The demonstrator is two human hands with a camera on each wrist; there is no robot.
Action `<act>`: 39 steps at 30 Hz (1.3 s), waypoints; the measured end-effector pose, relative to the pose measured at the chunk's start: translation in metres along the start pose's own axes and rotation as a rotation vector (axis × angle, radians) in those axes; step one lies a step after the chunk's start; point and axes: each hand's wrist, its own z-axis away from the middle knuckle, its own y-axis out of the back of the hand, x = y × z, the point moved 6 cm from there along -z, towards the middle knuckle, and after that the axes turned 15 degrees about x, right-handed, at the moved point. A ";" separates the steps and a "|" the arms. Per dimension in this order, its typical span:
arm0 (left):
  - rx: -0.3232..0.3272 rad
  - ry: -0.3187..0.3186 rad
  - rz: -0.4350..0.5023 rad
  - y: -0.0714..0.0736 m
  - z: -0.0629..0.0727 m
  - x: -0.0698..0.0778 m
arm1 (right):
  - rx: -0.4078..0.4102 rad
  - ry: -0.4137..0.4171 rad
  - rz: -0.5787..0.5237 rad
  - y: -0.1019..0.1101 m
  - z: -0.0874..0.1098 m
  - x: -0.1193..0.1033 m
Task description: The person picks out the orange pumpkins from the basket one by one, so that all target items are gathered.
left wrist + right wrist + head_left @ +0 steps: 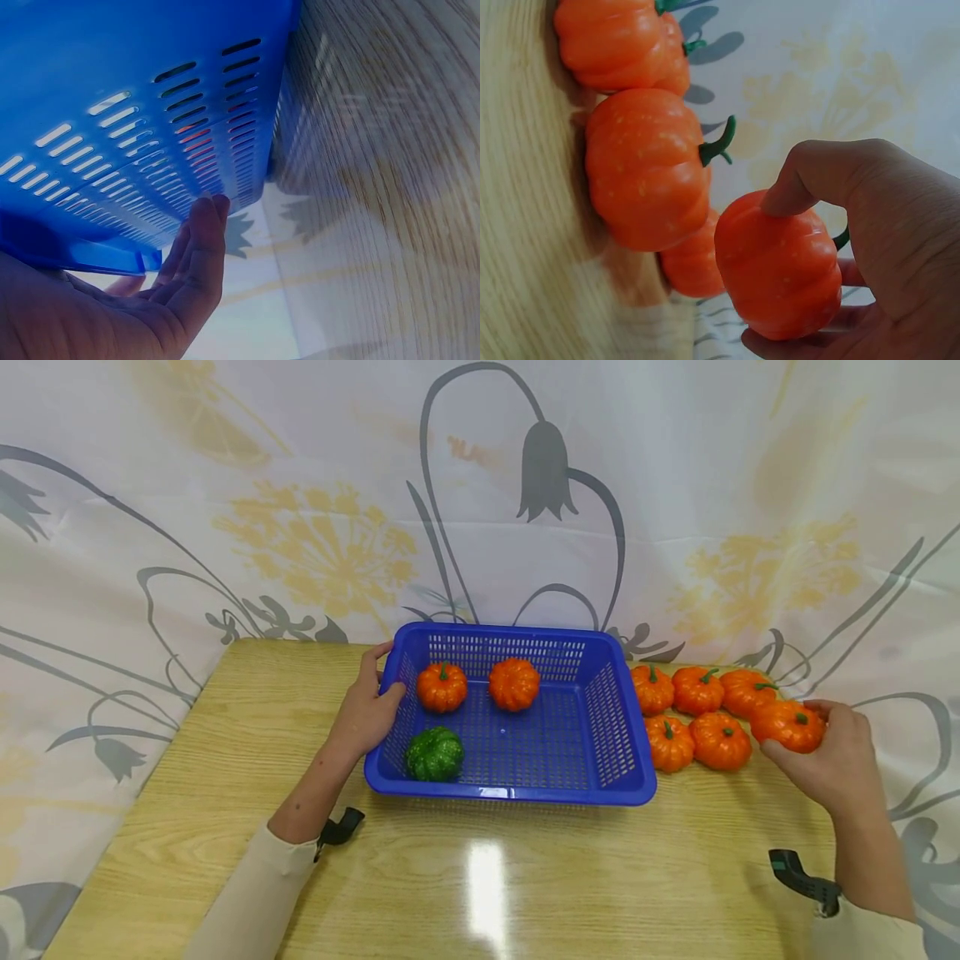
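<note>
left hand (367,717) is pinching the basket's (528,743) left edge; right hand (838,762) is gripping a pumpkin (786,727) near the table's (600,877) far-right corner.

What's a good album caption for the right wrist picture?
An orange pumpkin in the right grip, with more orange pumpkins on the wood-grain table.

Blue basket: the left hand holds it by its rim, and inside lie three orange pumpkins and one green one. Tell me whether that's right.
Not quite: the number of orange pumpkins is wrong. The head view shows two inside the blue basket, not three. The green one and the hold of the left hand are as you say.
</note>
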 end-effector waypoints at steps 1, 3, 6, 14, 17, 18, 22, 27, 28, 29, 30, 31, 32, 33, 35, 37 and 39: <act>0.000 0.000 -0.002 0.000 0.000 0.000 | 0.002 -0.003 -0.003 -0.001 0.000 0.002; 0.001 0.001 -0.006 0.000 0.000 0.000 | 0.004 -0.010 -0.008 -0.003 -0.001 0.007; 0.000 0.003 -0.004 0.000 0.000 0.000 | 0.001 -0.018 -0.009 -0.005 -0.001 0.013; 0.002 0.004 0.002 0.000 0.000 -0.001 | -0.053 -0.059 0.016 -0.012 0.000 0.026; 0.004 0.002 -0.001 0.000 0.000 0.000 | -0.069 -0.056 0.028 -0.016 0.001 0.031; 0.004 0.001 -0.002 0.000 0.000 0.000 | -0.074 -0.052 0.029 -0.017 0.001 0.032; 0.005 0.001 -0.006 -0.001 0.000 0.000 | -0.088 -0.036 0.045 -0.019 0.001 0.034; 0.005 0.001 -0.004 -0.001 0.000 -0.001 | -0.120 -0.046 0.073 -0.022 0.002 0.039; 0.004 0.002 -0.003 -0.001 0.000 -0.001 | -0.127 -0.049 0.077 -0.022 0.002 0.040; 0.003 0.002 -0.002 -0.001 0.000 -0.001 | -0.134 -0.053 0.083 -0.023 0.002 0.040; 0.002 0.002 -0.001 -0.001 0.000 -0.001 | -0.140 -0.055 0.086 -0.023 0.002 0.041; 0.001 0.003 0.000 -0.001 0.000 -0.001 | -0.145 -0.057 0.090 -0.024 0.003 0.041; 0.001 0.003 -0.001 -0.001 0.000 -0.001 | -0.150 -0.059 0.093 -0.024 0.003 0.041; 0.001 0.004 0.000 -0.001 0.000 -0.001 | -0.155 -0.063 0.094 -0.025 0.003 0.041; 0.001 0.005 -0.001 -0.001 0.000 -0.002 | -0.163 -0.065 0.097 -0.025 0.002 0.041; 0.001 0.006 -0.002 -0.001 -0.001 -0.002 | -0.170 -0.064 0.099 -0.025 0.002 0.041; 0.001 0.006 -0.002 -0.001 -0.001 -0.002 | -0.178 -0.058 0.099 -0.026 0.001 0.041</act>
